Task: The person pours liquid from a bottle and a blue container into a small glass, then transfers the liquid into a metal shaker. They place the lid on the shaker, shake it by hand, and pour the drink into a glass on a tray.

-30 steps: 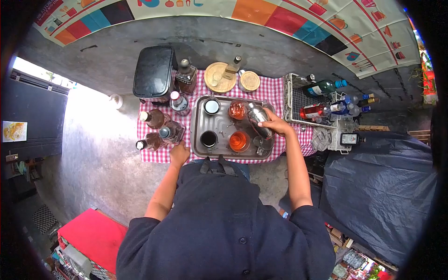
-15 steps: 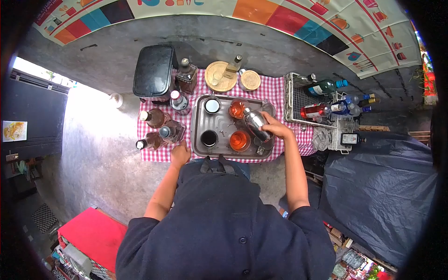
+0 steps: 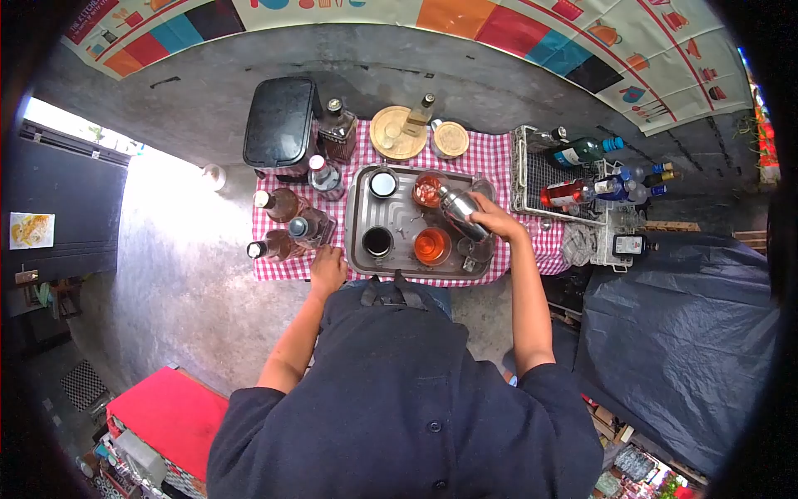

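Note:
My right hand [image 3: 496,220] is wrapped round a metal cocktail shaker [image 3: 461,209]. The shaker is tilted, its narrow end over a glass of red drink [image 3: 428,190] with pale pieces in it. Nearer to me on the brown tray [image 3: 402,268] stands a glass of orange-red drink [image 3: 431,245]. To its left are a dark-filled glass [image 3: 377,242] and, farther back, another dark glass [image 3: 383,183]. My left hand [image 3: 329,266] lies on the checked cloth at the table's front edge, fingers extended and holding nothing, beside a blue-grey-capped bottle [image 3: 309,229].
Several bottles and a black lidded bin [image 3: 281,125] line the left side. A round wooden board [image 3: 399,133] carries a bottle at the back, beside a lidded mug [image 3: 450,140]. At right, a wire basket [image 3: 522,179] holds bottles. A dark tarp [image 3: 682,333] covers something.
The shaker's narrow end stays over the far red glass, where pale pieces now show more clearly. My left hand's fingers have spread forward on the cloth. The whole view has shifted slightly.

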{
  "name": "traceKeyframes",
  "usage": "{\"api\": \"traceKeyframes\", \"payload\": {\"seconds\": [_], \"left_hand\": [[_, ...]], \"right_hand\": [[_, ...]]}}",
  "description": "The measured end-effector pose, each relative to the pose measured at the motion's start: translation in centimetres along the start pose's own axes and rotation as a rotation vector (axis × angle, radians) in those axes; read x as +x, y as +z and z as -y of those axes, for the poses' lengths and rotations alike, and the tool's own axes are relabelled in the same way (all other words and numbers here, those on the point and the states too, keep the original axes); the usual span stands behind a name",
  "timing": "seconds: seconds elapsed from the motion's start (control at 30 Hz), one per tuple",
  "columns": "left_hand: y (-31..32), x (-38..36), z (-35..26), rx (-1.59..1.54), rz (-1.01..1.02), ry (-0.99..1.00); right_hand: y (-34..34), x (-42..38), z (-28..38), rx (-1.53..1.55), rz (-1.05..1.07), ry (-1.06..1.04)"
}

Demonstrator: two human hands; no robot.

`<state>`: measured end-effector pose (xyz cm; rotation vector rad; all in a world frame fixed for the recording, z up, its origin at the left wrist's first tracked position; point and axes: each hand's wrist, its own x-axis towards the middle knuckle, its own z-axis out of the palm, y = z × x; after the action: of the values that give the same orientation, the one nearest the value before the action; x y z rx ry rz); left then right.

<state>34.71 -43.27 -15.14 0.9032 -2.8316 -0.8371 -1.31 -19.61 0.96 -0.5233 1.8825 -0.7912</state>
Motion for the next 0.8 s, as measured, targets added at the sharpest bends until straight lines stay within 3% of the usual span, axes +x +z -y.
{"api": "traceKeyframes", "payload": {"seconds": [0.4,0.6,0.8], "left_hand": [[-0.6,-2.8,-0.4,0.274,-0.035,0.084],[0.5,-3.9,0.3,0.084,-0.011,0.021],[0.4,-4.2,0.0,0.249,0.17,-0.07]], "right_hand": [[-0.5,0.7,-1.7,-0.037,-0.024,-0.083],[-0.5,0.2,-1.4,0.009,-0.031,-0.131],[-0.5,0.1,-1.4,0.033,-0.042,-0.145]]}}
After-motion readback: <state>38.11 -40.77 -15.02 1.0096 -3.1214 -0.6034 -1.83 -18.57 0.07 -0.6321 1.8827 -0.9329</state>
